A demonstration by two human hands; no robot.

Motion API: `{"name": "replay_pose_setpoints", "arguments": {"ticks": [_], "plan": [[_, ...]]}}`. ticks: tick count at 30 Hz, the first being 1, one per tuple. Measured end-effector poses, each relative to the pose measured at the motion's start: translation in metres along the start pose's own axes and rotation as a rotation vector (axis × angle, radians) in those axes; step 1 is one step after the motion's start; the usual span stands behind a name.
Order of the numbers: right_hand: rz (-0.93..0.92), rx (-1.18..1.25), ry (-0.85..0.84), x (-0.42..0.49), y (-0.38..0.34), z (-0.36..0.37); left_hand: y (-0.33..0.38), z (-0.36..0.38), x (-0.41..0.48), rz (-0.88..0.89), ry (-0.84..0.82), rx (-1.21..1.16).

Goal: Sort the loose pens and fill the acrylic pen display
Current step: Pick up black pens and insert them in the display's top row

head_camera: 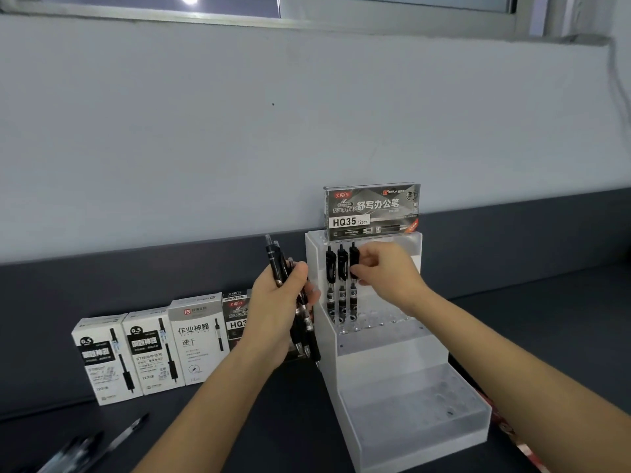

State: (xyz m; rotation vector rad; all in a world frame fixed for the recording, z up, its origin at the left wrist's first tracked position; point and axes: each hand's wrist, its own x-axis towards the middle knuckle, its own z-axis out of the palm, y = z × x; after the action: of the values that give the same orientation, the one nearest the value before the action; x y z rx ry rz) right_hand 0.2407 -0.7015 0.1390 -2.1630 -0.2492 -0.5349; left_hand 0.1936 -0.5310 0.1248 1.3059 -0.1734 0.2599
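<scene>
A stepped acrylic pen display (392,356) stands on the dark table against the wall. Three black pens stand upright at the left end of its upper row. My right hand (386,271) pinches the clip of the third pen (353,268), the rightmost of them. My left hand (276,308) grips a bundle of several black pens (293,298) just left of the display, their clicker ends pointing up. The lower tiers of the display hold no pens.
A black HQ35 pen box (370,209) sits on top of the display. Four pen boxes (150,346) stand in a row at the left. Loose pens (85,445) lie at the bottom-left corner. Something red (512,431) lies right of the display.
</scene>
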Motion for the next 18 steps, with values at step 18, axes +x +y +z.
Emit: {"name": "replay_pose_setpoints", "arguments": {"ticks": [18], "plan": [[-0.076,0.307,-0.093,-0.032,-0.035,-0.036,0.026,0.064,0.003,0.113,-0.068,-0.011]]}}
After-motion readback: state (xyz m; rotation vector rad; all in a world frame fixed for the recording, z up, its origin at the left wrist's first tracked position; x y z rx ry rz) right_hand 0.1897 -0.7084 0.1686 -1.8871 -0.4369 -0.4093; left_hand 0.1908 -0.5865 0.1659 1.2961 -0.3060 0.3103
